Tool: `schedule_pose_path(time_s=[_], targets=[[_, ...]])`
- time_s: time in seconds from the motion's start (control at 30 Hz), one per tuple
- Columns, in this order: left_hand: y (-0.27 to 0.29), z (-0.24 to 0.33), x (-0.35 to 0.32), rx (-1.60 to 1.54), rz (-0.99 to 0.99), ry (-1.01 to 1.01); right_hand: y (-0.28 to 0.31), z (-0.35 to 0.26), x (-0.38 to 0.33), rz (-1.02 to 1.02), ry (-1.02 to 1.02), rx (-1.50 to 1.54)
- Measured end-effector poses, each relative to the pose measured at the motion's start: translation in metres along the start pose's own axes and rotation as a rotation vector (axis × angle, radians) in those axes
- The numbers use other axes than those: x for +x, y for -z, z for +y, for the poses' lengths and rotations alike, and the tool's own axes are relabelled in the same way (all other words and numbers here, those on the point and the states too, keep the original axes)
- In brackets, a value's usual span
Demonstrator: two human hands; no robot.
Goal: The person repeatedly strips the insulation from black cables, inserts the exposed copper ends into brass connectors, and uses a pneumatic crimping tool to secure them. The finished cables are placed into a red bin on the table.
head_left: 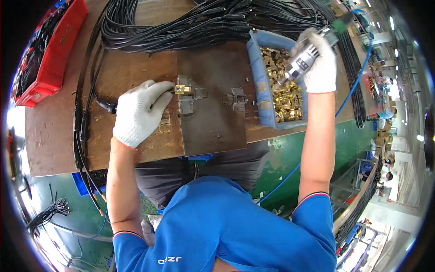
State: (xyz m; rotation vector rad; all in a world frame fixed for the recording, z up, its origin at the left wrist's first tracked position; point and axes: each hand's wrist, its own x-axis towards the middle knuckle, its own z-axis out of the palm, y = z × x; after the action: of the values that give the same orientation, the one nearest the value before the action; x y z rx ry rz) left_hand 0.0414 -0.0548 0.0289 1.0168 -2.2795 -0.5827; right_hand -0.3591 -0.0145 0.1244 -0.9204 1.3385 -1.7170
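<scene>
My left hand [139,111], in a white glove, pinches a small brass fitting [183,89] attached to a black cable [105,105], pressing it against a metal jig [194,94] on a dark steel plate [213,122]. My right hand [319,63], also gloved, grips a grey pneumatic screwdriver [302,59] held tilted above a blue bin [259,81] full of brass parts [284,93]. The tool's tip points down toward the brass parts.
A large bundle of black cables [204,22] lies across the back of the wooden bench [131,72]. A red bin [54,50] stands at the far left. A blue air hose [353,86] runs from the tool. Other workers sit at the right.
</scene>
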Motion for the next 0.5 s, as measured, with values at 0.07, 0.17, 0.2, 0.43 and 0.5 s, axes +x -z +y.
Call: schedule_pose_path(time_s=[0.07, 0.17, 0.2, 0.43, 0.5], targets=[[0.011, 0.01, 0.002, 0.002, -0.037, 0.006, 0.029, 0.009, 0.005, 0.19, -0.116, -0.29], [0.014, 0.012, 0.003, -0.026, -0.055, -0.018, 0.057, 0.031, 0.006, 0.227, -0.137, -0.448], [0.013, 0.01, 0.002, -0.012, -0.034, -0.048, 0.068, 0.043, 0.01, 0.243, -0.13, -0.556], [0.02, 0.014, 0.003, -0.029, -0.067, 0.001, 0.074, 0.053, 0.0, 0.312, 0.275, -1.677], [0.02, 0.015, 0.003, -0.038, -0.048, 0.005, 0.014, 0.04, -0.025, 0.3, 0.433, -1.392]])
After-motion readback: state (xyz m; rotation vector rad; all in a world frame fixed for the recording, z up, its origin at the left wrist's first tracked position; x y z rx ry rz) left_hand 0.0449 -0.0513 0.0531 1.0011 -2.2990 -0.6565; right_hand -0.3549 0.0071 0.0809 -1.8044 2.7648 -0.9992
